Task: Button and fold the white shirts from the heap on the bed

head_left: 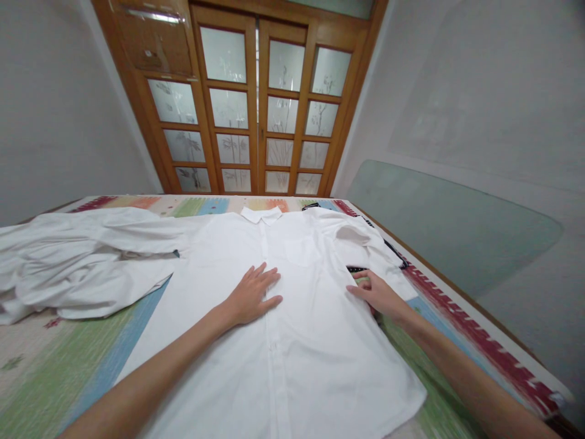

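Observation:
A white collared shirt (301,341) lies spread front side up, its collar pointing away from me and its button strip running down the middle. My left hand (253,296) rests flat on the chest beside the buttons, fingers apart. At the shirt's right side edge, below the sleeve, my right hand (372,292) pinches the fabric. Its thumb lies over the edge, and some of its fingers are partly hidden. The right sleeve (361,238) is rumpled, with dark cloth showing beneath and beside it.
A heap of crumpled white cloth (68,262) lies to the left. Everything rests on a striped, patterned cover (41,378). A pale green rounded panel (448,213) is on the wall beside the right edge. Wooden glazed doors (256,140) stand beyond the far edge.

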Demonstrator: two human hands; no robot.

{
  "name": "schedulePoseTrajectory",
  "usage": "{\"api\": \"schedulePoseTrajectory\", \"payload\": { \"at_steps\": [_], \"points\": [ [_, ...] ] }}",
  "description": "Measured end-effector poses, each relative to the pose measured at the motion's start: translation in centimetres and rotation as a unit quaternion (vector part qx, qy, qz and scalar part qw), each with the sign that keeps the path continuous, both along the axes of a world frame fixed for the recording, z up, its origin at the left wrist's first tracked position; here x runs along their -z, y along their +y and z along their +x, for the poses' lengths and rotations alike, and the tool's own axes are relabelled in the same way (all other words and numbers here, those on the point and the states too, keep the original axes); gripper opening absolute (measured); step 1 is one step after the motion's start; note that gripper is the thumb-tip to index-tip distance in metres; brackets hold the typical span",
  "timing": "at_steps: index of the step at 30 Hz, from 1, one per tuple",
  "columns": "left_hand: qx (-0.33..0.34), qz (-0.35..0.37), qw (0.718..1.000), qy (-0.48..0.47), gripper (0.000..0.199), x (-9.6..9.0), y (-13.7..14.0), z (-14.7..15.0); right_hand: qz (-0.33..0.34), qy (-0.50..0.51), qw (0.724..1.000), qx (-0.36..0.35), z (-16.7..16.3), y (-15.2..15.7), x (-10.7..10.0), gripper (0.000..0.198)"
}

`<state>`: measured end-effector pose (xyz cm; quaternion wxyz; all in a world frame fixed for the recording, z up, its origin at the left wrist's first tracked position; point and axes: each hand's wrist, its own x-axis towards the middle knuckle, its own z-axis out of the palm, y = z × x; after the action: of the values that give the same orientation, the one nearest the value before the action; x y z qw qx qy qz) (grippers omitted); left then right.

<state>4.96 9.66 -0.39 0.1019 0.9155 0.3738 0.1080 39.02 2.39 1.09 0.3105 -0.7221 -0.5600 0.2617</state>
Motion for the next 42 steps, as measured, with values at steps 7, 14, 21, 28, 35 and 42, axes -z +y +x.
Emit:
{"api": "schedulePoseTrajectory", "payload": {
  "at_steps": [7, 14, 21, 28, 35, 42],
  "points": [
    [-0.031, 0.010, 0.999, -0.011, 0.054, 0.1, -0.1, -0.3, 0.008, -0.109, 0.994, -0.027, 1.5, 1.0, 1.0, 0.031],
    [-0.075, 0.002, 0.997, -0.012, 0.051, -0.4, -0.5, -0.3, -0.007, -0.179, 0.983, -0.035, 1.9, 0.6, 0.7, 0.031],
    [-0.074, 0.015, 0.997, -0.004, 0.050, -0.6, -0.8, -0.2, 0.002, -0.233, 0.972, -0.038, 1.2, 0.3, 0.3, 0.029],
    [-0.060, 0.026, 0.998, 0.019, 0.051, -0.3, -0.8, -0.1, 0.007, -0.190, 0.981, -0.032, 0.9, -1.1, 0.6, 0.022],
    [-0.020, 0.049, 0.997, 0.048, 0.066, 0.5, -2.7, -1.4, 0.014, -0.252, 0.965, -0.069, 1.0, -4.3, 0.1, 0.019],
    [0.011, 0.057, 0.996, 0.063, 0.073, 0.4, -5.3, -5.5, -0.062, -0.253, 0.941, -0.217, 0.8, -6.6, -2.2, 0.008]
  ]
}}
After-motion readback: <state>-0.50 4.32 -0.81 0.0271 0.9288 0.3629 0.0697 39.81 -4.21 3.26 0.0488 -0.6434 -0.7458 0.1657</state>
